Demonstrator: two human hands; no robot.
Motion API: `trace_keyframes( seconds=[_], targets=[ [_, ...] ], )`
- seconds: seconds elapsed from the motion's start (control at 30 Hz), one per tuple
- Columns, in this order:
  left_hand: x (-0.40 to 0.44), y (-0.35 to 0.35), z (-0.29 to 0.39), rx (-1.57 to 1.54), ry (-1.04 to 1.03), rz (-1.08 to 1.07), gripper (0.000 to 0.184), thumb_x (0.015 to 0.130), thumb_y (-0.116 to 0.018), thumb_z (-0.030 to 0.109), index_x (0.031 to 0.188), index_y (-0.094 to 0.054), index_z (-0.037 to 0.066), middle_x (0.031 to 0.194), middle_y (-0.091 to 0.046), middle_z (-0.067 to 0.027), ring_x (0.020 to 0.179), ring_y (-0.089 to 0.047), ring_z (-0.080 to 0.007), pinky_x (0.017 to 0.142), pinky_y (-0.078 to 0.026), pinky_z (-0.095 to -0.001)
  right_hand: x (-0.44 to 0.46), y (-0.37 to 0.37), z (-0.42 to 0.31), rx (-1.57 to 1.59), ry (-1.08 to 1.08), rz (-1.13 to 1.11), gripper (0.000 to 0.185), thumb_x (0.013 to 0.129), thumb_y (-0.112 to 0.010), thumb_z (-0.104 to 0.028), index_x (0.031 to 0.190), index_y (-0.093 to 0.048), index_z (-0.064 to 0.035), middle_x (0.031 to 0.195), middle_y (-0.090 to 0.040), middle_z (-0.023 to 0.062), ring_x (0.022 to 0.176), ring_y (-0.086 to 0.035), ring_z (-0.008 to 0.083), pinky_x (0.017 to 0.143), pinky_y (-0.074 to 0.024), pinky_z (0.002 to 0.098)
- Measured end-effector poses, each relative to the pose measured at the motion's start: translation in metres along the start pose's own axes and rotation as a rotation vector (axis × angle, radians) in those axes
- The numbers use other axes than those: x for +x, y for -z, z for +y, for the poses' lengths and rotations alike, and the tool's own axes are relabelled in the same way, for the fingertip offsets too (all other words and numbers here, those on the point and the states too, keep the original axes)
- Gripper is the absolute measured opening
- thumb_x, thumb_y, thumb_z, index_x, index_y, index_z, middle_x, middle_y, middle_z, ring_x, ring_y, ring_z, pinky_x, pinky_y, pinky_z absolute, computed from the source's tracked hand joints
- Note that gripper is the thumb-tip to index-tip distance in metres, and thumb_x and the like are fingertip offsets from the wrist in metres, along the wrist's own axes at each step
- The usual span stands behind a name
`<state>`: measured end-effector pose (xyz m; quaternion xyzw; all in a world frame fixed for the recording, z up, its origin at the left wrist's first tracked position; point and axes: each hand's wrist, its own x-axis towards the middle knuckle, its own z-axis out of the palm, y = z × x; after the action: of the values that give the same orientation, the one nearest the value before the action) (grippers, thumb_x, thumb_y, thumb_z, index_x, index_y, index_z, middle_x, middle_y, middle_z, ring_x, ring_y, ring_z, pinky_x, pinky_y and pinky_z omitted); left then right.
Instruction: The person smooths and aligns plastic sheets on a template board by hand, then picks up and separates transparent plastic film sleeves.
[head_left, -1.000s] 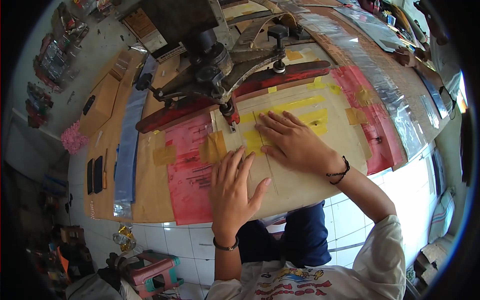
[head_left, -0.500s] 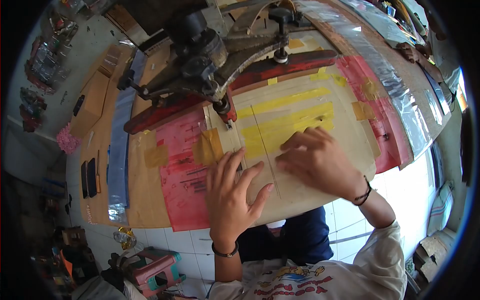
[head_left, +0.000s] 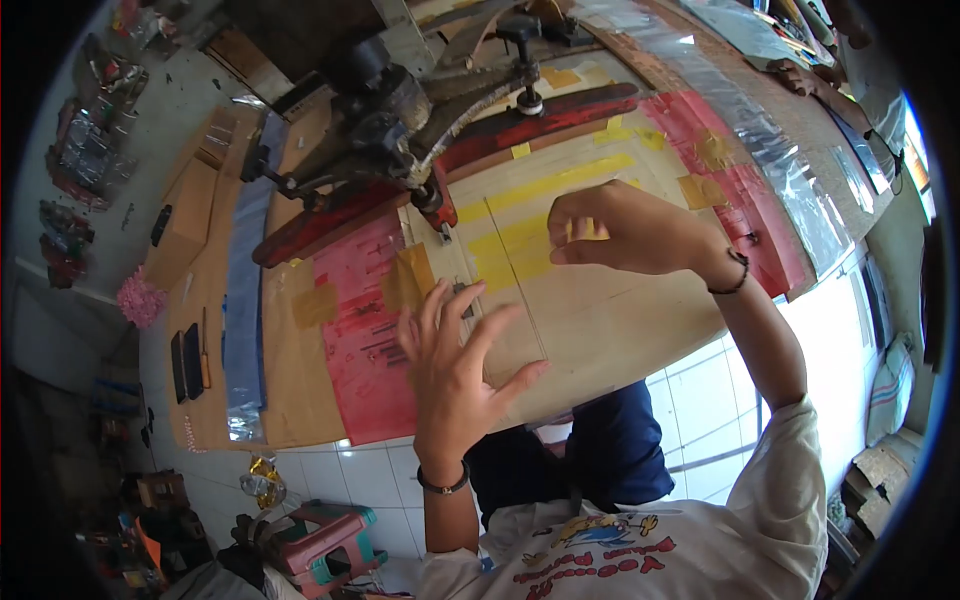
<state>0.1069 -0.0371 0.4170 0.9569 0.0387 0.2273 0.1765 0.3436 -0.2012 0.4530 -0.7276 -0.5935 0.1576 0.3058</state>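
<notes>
My left hand (head_left: 455, 375) hovers over or rests lightly on the near part of a beige board (head_left: 620, 310), fingers spread; contact is unclear. By its fingertips lies a small dark metal piece (head_left: 464, 292). My right hand (head_left: 635, 232) is above the board's yellow tape strips (head_left: 545, 185), fingers curled in and thumb close to them. Anything in that pinch is too small to make out. A thin dark line (head_left: 512, 268) runs along the board between my hands. Beyond it stands a black metal press (head_left: 400, 120) with a long red bar (head_left: 545, 120) over the board.
Red sheets (head_left: 365, 330) flank the board, patched with brown tape (head_left: 408, 280). On the left are a blue plastic-covered strip (head_left: 245, 290) and dark flat objects (head_left: 190, 360). Another person's hand (head_left: 795, 75) is at the far right. A stool (head_left: 325, 550) stands below.
My right hand has lifted and moved away from me, from the near part of the board to above the yellow strips. The view has shifted slightly; my left hand stays near the same spot.
</notes>
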Motion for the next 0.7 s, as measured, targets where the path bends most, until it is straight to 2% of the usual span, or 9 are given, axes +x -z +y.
trace_keyframes(
  seconds=[0.07,0.1,0.13,0.27,0.3,0.37,0.5,0.6,0.7],
  targets=[
    [0.005,0.004,0.012,-0.192,0.084,0.150,0.064,0.087,-0.085,0.041,0.138,-0.065,0.009,0.139,-0.060,-0.0185,0.135,-0.052,-0.0351,0.116,-0.035,-0.0546,-0.013,0.022,-0.030,0.397,-0.091,0.006,0.026,0.104,-0.071,-0.026,0.104,-0.070,0.0004,0.101,-0.073,0.0078,0.096,-0.071,0.0185,0.087,-0.0558,0.0335],
    [0.013,0.005,0.023,-0.379,0.088,0.242,0.060,0.090,-0.084,0.035,0.138,-0.063,0.004,0.131,-0.064,-0.0186,0.127,-0.058,-0.0315,0.111,-0.040,-0.0501,-0.018,0.028,-0.040,0.431,0.008,0.125,0.024,0.107,-0.068,-0.023,0.104,-0.069,0.0004,0.091,-0.074,0.0046,0.086,-0.070,0.0114,0.079,-0.0558,0.0279],
    [0.025,0.008,0.038,-0.571,0.097,0.327,0.057,0.093,-0.082,0.030,0.137,-0.061,0.000,0.123,-0.067,-0.0186,0.118,-0.063,-0.0280,0.106,-0.046,-0.0455,-0.021,0.035,-0.049,0.475,0.033,0.181,0.023,0.107,-0.067,-0.023,0.107,-0.070,0.0004,0.092,-0.075,0.0049,0.087,-0.070,0.0113,0.079,-0.0557,0.0280],
    [0.053,0.048,0.076,-1.112,0.195,0.251,0.031,0.104,-0.067,0.013,0.130,-0.062,-0.005,0.091,-0.075,-0.0147,0.074,-0.070,-0.0164,0.074,-0.055,-0.0287,-0.033,0.064,-0.090,0.490,0.056,0.410,0.024,0.107,-0.067,-0.021,0.112,-0.071,0.0023,0.098,-0.076,0.0049,0.092,-0.071,0.0094,0.081,-0.0551,0.0259],
    [0.061,0.046,0.080,-1.124,0.131,0.364,0.022,0.107,-0.065,0.012,0.123,-0.063,-0.003,0.085,-0.075,-0.0108,0.060,-0.065,-0.0080,0.055,-0.047,-0.0201,-0.036,0.068,-0.096,0.471,0.106,0.485,0.025,0.106,-0.068,-0.021,0.113,-0.071,0.0026,0.099,-0.076,0.0045,0.092,-0.071,0.0090,0.081,-0.0550,0.0258],
    [0.069,0.058,0.090,-1.166,0.108,0.400,0.020,0.106,-0.066,0.012,0.119,-0.063,-0.002,0.085,-0.075,-0.0112,0.060,-0.064,-0.0080,0.054,-0.046,-0.0203,-0.039,0.069,-0.106,0.410,0.165,0.652,0.026,0.107,-0.067,-0.024,0.114,-0.069,0.0009,0.093,-0.075,0.0036,0.082,-0.068,0.0071,0.074,-0.0530,0.0232],
    [0.078,0.074,0.104,-1.180,0.027,0.463,0.017,0.106,-0.066,0.013,0.115,-0.063,-0.001,0.085,-0.076,-0.0123,0.059,-0.064,-0.0082,0.052,-0.043,-0.0206,-0.055,0.075,-0.126,0.518,0.146,0.620,0.038,0.105,-0.070,-0.025,0.131,-0.063,0.0017,0.097,-0.077,0.0053,0.084,-0.070,0.0067,0.072,-0.0527,0.0215],
    [0.078,0.080,0.112,-1.166,0.007,0.466,0.017,0.106,-0.066,0.013,0.114,-0.062,-0.001,0.085,-0.076,-0.0127,0.059,-0.064,-0.0083,0.052,-0.043,-0.0209,-0.064,0.067,-0.130,0.589,0.160,0.628,0.038,0.102,-0.074,-0.018,0.131,-0.063,0.0035,0.100,-0.077,0.0055,0.095,-0.072,0.0090,0.080,-0.0560,0.0261],
    [0.078,0.081,0.117,-1.161,0.010,0.455,0.016,0.106,-0.066,0.012,0.114,-0.062,-0.001,0.085,-0.076,-0.0125,0.059,-0.064,-0.0084,0.052,-0.043,-0.0210,-0.067,0.066,-0.133,0.601,0.169,0.671,0.029,0.103,-0.073,-0.019,0.122,-0.067,0.0022,0.096,-0.078,0.0056,0.090,-0.072,0.0086,0.075,-0.0543,0.0253]
  ],
)
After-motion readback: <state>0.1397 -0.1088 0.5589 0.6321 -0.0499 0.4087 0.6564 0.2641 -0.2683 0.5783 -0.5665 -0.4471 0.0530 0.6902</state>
